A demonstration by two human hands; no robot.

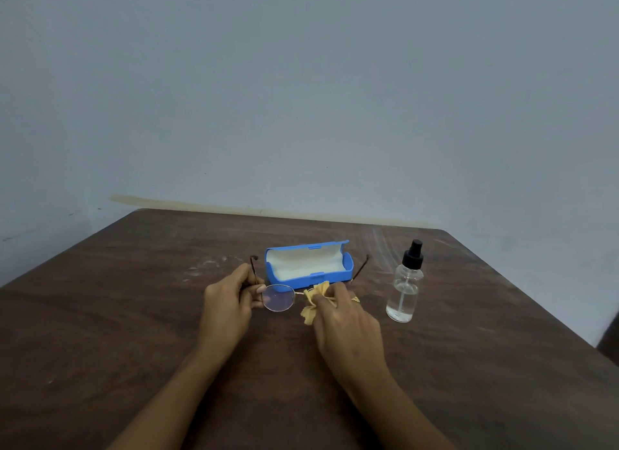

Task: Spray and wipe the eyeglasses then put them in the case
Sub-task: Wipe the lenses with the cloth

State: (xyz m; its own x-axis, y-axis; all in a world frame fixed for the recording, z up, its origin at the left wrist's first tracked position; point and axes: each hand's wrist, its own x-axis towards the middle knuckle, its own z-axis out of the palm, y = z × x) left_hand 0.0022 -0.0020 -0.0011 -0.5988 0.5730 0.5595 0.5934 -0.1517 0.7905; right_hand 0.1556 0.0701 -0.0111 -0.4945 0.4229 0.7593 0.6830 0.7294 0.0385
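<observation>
1. Eyeglasses (278, 297) were held just above the brown table (134, 315), temples unfolded, just in front of the case (308, 263); the left hand (231, 302) pinched the frame at its left hinge.
2. Right hand (341, 319) was closed on a yellow cloth (313, 300) bunched over the right lens.
3. Case lay open, pale lining showing; the spray bottle (405, 288) stood upright to the right, apart from both hands.

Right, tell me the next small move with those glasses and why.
Probably rub the yellow cloth over the lens it covers, then shift to the other lens. The right hand pinches the cloth on one lens, the left hand steadies the eyeglasses at the temple, and the blue case already lies open behind.
</observation>
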